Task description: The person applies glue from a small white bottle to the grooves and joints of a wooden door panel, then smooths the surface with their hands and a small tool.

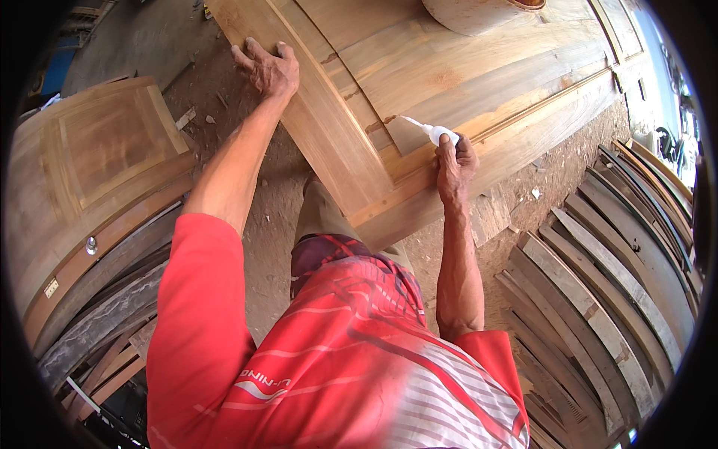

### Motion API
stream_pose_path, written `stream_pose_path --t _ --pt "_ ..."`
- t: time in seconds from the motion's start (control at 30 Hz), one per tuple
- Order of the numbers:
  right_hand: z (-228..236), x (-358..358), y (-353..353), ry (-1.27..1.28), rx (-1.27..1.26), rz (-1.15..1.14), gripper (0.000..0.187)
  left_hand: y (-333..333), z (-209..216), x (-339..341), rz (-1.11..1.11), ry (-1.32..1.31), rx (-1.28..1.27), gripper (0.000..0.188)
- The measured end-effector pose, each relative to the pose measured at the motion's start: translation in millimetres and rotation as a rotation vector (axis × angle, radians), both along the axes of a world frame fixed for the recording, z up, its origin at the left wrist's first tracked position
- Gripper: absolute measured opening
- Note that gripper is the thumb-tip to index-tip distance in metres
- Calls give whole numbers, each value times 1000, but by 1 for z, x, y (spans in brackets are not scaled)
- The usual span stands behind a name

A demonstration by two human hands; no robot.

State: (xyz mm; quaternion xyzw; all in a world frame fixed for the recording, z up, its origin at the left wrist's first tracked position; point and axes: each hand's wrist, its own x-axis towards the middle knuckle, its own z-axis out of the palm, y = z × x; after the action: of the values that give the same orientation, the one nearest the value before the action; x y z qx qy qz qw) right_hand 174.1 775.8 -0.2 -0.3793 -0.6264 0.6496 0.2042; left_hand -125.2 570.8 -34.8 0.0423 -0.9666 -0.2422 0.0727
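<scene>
A wooden panel door (479,90) lies flat in front of me, with brown smears along the seam between its panel and frame. My right hand (455,161) is closed around a small white squeeze bottle (441,135). The bottle's thin nozzle points left, its tip just above the panel near the frame's inner corner. My left hand (271,69) rests on the outer edge of the door's left frame board (321,123), fingers bent and apart, holding nothing that I can see.
A white round bucket (473,16) stands on the door's far side. At left, another panel door (112,150) with a metal knob (91,245) lies over stacked boards. Long planks (598,299) are piled at right. Wood scraps litter the dirt floor (262,224).
</scene>
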Motion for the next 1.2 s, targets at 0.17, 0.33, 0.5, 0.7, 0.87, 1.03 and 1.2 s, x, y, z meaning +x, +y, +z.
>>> stream_pose_path --t 0.17,0.33,0.5,0.7,0.87,1.03,1.2 --pt "-5 0 -2 -35 55 15 28 2 13 4 -8 -85 -40 76" --pt "-10 2 0 -113 131 31 30 3 16 5 -10 -96 -69 76" --pt "-9 0 -3 -176 175 29 33 -3 2 1 -21 -46 -93 77" --pt "-11 2 -1 -146 154 42 30 -2 2 1 -25 -43 -91 78" --pt "-10 1 -3 -115 126 20 30 -2 4 1 -21 -62 -79 78" --pt "-8 0 -3 -110 119 13 32 -3 -1 0 -15 -30 -81 78" --pt "-2 -1 -4 -105 94 14 33 -3 2 1 -21 -54 -88 78"
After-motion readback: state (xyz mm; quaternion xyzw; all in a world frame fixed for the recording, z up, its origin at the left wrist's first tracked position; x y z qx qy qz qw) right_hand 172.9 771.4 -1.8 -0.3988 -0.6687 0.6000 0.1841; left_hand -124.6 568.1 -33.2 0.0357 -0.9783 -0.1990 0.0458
